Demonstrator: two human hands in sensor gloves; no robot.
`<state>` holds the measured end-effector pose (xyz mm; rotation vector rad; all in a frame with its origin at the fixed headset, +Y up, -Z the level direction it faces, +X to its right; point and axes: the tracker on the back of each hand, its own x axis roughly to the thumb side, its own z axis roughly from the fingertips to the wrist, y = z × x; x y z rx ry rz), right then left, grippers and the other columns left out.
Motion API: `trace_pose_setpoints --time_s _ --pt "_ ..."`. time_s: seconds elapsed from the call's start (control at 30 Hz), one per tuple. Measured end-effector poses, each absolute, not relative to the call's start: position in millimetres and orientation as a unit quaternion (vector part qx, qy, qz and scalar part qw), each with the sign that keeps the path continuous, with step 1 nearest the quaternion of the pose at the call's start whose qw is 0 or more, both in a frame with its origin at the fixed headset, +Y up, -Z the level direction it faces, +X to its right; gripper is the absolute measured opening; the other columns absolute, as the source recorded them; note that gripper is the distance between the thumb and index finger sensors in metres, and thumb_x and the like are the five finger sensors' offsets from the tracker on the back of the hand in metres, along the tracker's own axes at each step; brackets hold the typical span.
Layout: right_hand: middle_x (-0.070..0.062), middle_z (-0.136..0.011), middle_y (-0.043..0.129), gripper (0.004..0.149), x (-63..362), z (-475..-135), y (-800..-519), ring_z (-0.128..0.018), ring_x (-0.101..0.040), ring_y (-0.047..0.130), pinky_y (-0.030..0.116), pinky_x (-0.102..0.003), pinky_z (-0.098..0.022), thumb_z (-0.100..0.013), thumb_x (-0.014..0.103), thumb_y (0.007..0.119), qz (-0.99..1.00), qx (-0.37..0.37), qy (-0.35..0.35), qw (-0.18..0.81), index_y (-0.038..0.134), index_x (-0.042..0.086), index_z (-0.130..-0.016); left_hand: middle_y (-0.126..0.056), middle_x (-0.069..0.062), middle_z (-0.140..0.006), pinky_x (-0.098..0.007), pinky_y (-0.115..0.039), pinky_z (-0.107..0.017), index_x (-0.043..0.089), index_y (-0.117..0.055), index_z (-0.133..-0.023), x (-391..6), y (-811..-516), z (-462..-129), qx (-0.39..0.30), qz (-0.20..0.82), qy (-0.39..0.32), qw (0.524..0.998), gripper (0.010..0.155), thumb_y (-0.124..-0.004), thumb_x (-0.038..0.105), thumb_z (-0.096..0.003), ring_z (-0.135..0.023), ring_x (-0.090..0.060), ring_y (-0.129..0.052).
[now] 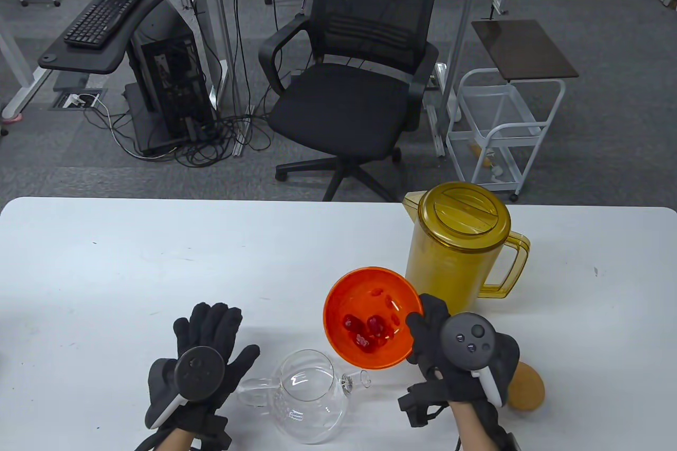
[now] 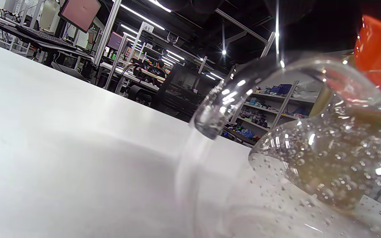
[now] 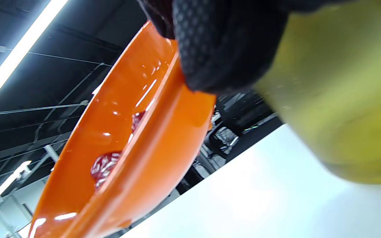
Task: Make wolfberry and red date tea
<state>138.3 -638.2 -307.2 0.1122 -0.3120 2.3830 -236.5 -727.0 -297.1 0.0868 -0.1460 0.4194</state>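
Table view: right hand (image 1: 455, 361) grips orange bowl (image 1: 370, 316) by rim at its 4 o'clock, bowl tilted, red dates (image 1: 365, 332) inside. Glass teapot (image 1: 309, 398) on desk (image 1: 158, 260), at 7 o'clock from bowl. Left hand (image 1: 203, 361) spread flat, fingers apart, by teapot handle. Amber pitcher (image 1: 457, 245) at 1 o'clock from bowl.

Left wrist view: teapot (image 2: 326, 158) close, bowl (image 2: 380, 56) above.

Right wrist view: fingers (image 3: 220, 46) clamp bowl (image 3: 137, 158) rim; pitcher (image 3: 342, 99) behind.

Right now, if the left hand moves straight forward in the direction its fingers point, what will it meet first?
Nothing close, as far as the table view shows. The left hand points up and away over bare white table. The glass teapot lies to its right, outside that line. Height above the table is unclear.
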Motion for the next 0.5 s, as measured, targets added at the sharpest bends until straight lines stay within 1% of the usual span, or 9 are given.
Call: trace_pose_setpoints --time_s 0.2,0.5 --pt "-0.023 -0.056 0.091 0.048 103.0 -302.3 -637.8 -0.020 -0.017 0.105 0.089 -0.024 -0.013 -0.051 0.018 0.076 0.918 0.084 -0.141 0.361 0.066 -0.011 -0.087 -0.037 -0.010 -0.126 -0.054 -0.008 -0.081 0.021 -0.039 -0.117 -237.9 -726.0 -297.0 0.043 0.206 -0.067 0.975 0.076 -0.064 0.058 -0.0556 -0.117 -0.044 -0.023" --pt "-0.023 -0.059 0.089 0.047 81.2 -294.2 -649.9 -0.026 -0.017 0.106 0.091 -0.024 -0.017 -0.052 0.019 0.074 0.920 0.138 -0.173 0.324 0.061 -0.010 -0.086 -0.037 -0.010 -0.126 -0.054 -0.008 -0.080 0.021 -0.039 -0.117 -240.3 -724.0 -296.6 0.043 0.210 -0.061 0.975 0.076 -0.064 0.058 -0.0555 -0.117 -0.044 -0.022"
